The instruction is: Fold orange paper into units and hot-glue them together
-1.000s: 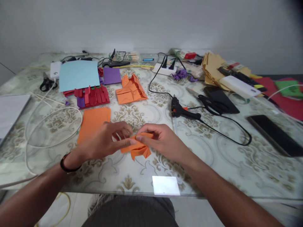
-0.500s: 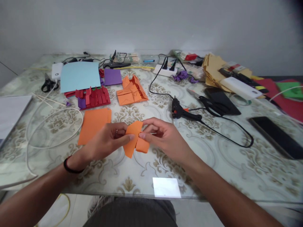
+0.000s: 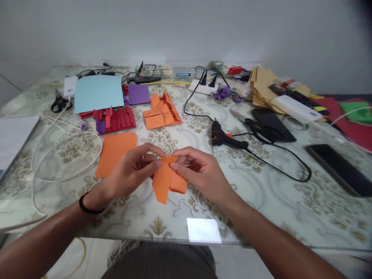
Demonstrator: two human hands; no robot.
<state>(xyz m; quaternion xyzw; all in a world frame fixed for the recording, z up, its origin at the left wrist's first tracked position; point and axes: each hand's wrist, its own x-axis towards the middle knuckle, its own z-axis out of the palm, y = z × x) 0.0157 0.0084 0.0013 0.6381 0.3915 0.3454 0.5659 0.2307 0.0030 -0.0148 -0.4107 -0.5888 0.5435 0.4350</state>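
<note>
A patterned table [image 3: 128,224] stretches beneath the left hand [image 3: 131,170] and right hand [image 3: 202,169]. Just beyond the left, I see orange sheets [image 3: 114,150]; between the two hands, both pinching it, is a folded orange paper [image 3: 162,181].

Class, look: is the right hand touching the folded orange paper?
Touching: the head view shows the right hand with its thumb over the folded orange paper, its tip against the front.

text | labels | brands | numbers | signs — 0 legible — head view
</note>
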